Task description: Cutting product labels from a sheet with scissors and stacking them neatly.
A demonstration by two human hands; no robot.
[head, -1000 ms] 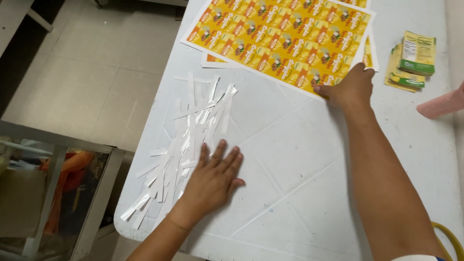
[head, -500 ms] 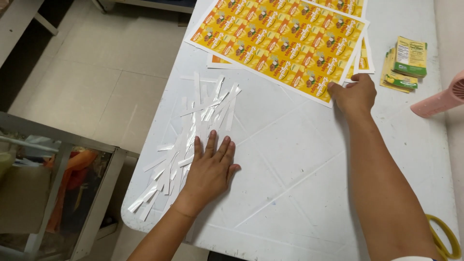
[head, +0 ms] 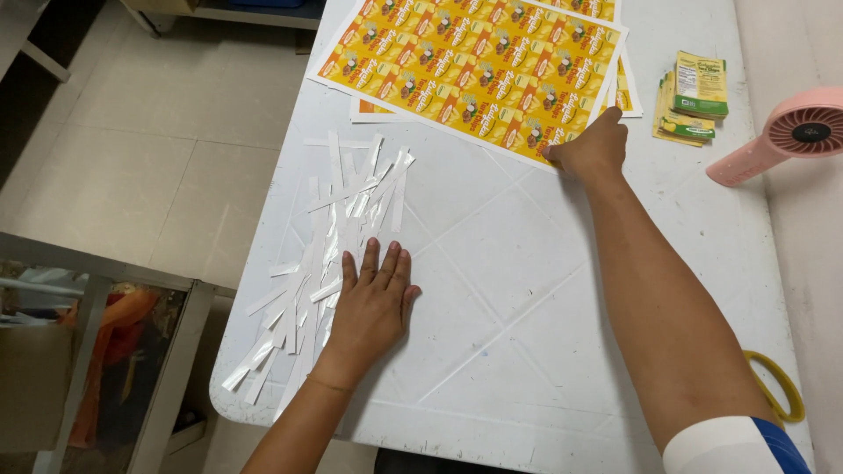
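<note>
Change: left hand [head: 373, 307] has slid forward along the white paper strips [head: 338, 237]; right hand [head: 593, 149] keeps its grip on the printed label sheet [head: 479, 66].
Left fingers: spread flat, tips touching strips lying ahead and leftward.
Right fingers: curled, pinching the sheet's near edge.
Meaning: judged, strips being gathered, sheet steadied.

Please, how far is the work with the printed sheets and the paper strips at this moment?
Done: many white strips lie in a pile on the white table, and a few cut packets are stacked. In hand: the left hand lies flat beside the strips; the right hand touches the top printed sheet. Left: the sheets look uncut.
</note>
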